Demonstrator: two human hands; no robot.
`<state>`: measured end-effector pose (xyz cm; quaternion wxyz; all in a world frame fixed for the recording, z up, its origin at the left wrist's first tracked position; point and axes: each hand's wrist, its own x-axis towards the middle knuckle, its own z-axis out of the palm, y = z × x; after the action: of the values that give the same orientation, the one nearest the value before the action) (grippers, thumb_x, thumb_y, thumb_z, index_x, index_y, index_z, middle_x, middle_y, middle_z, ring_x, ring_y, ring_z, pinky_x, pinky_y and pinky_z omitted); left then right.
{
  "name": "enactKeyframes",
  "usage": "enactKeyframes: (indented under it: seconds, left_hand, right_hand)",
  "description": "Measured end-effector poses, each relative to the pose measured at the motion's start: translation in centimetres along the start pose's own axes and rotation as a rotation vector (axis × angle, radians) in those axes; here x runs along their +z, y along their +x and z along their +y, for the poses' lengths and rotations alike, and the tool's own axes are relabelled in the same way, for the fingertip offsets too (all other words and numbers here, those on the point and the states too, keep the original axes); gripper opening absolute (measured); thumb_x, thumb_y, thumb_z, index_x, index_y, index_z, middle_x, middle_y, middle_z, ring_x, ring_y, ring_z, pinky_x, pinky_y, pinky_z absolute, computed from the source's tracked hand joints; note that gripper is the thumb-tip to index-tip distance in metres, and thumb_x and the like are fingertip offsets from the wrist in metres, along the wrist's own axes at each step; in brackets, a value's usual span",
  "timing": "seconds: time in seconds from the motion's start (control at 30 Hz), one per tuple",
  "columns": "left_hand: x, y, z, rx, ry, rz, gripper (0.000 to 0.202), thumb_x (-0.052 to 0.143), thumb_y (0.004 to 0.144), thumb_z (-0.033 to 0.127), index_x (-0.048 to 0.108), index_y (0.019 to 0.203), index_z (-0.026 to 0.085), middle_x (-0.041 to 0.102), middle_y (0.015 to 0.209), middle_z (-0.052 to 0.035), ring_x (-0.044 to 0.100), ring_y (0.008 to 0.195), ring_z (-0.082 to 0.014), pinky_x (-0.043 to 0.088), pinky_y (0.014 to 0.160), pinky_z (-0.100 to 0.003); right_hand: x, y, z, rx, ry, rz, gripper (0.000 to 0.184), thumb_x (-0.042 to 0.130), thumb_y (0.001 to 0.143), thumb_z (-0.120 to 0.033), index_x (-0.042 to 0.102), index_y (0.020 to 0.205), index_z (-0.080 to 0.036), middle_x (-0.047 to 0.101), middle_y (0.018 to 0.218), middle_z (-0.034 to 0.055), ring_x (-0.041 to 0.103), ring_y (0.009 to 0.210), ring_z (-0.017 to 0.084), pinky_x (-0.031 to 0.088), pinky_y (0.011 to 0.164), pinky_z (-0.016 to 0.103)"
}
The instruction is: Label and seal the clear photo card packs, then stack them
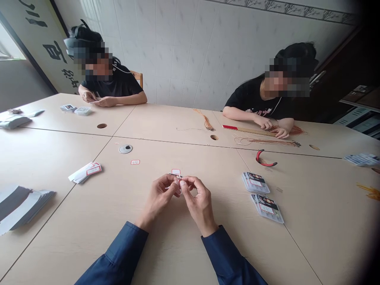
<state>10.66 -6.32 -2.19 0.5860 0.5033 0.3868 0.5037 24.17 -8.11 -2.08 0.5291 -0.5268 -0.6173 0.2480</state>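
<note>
My left hand [164, 192] and my right hand [196, 196] meet over the middle of the table, fingertips pinched together. A small white label with a red border [175, 171] shows just beyond the fingertips. A thin pale piece and a dark edge show beside it, but the fingers hide most of what is held. Another red-bordered label [135, 162] lies flat on the table, left of my hands. To the right are two stacks of clear plastic cases with printed cards, a farther stack [255, 182] and a nearer stack [268, 208].
Red-handled pliers [265, 161], a round grommet cover [125, 149], label strips [86, 172] and grey-white paper stacks [26, 206] lie around the table [166, 245]. Opposite, one person [115, 85] holds small cards; another [252, 99] handles orange cords beside a wooden ruler [249, 130].
</note>
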Motion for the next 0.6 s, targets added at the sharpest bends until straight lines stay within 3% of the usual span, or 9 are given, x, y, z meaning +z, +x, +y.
enactKeyframes:
  seconds: [0.27, 0.6]
  left_hand:
    - [0.40, -0.06, 0.76, -0.034, 0.091, 0.020, 0.023, 0.064, 0.087, 0.038, 0.065, 0.082, 0.016, 0.063, 0.079, -0.0024, 0.055, 0.068, -0.0120, 0.048, 0.066, -0.025]
    - [0.36, -0.07, 0.29, -0.029, 0.119, 0.059, 0.021, 0.064, 0.085, 0.037, 0.064, 0.081, 0.016, 0.063, 0.077, -0.0009, 0.055, 0.066, -0.0114, 0.046, 0.064, -0.024]
  right_hand:
    - [-0.04, 0.07, 0.27, 0.025, -0.003, -0.022, 0.019, 0.058, 0.092, -0.035, 0.069, 0.090, -0.020, 0.071, 0.086, 0.0036, 0.063, 0.076, 0.017, 0.050, 0.073, 0.028]
    - [0.13, 0.06, 0.32, -0.008, 0.009, -0.022, 0.018, 0.056, 0.093, -0.032, 0.069, 0.090, -0.020, 0.071, 0.087, 0.0030, 0.063, 0.072, 0.015, 0.053, 0.070, 0.026]
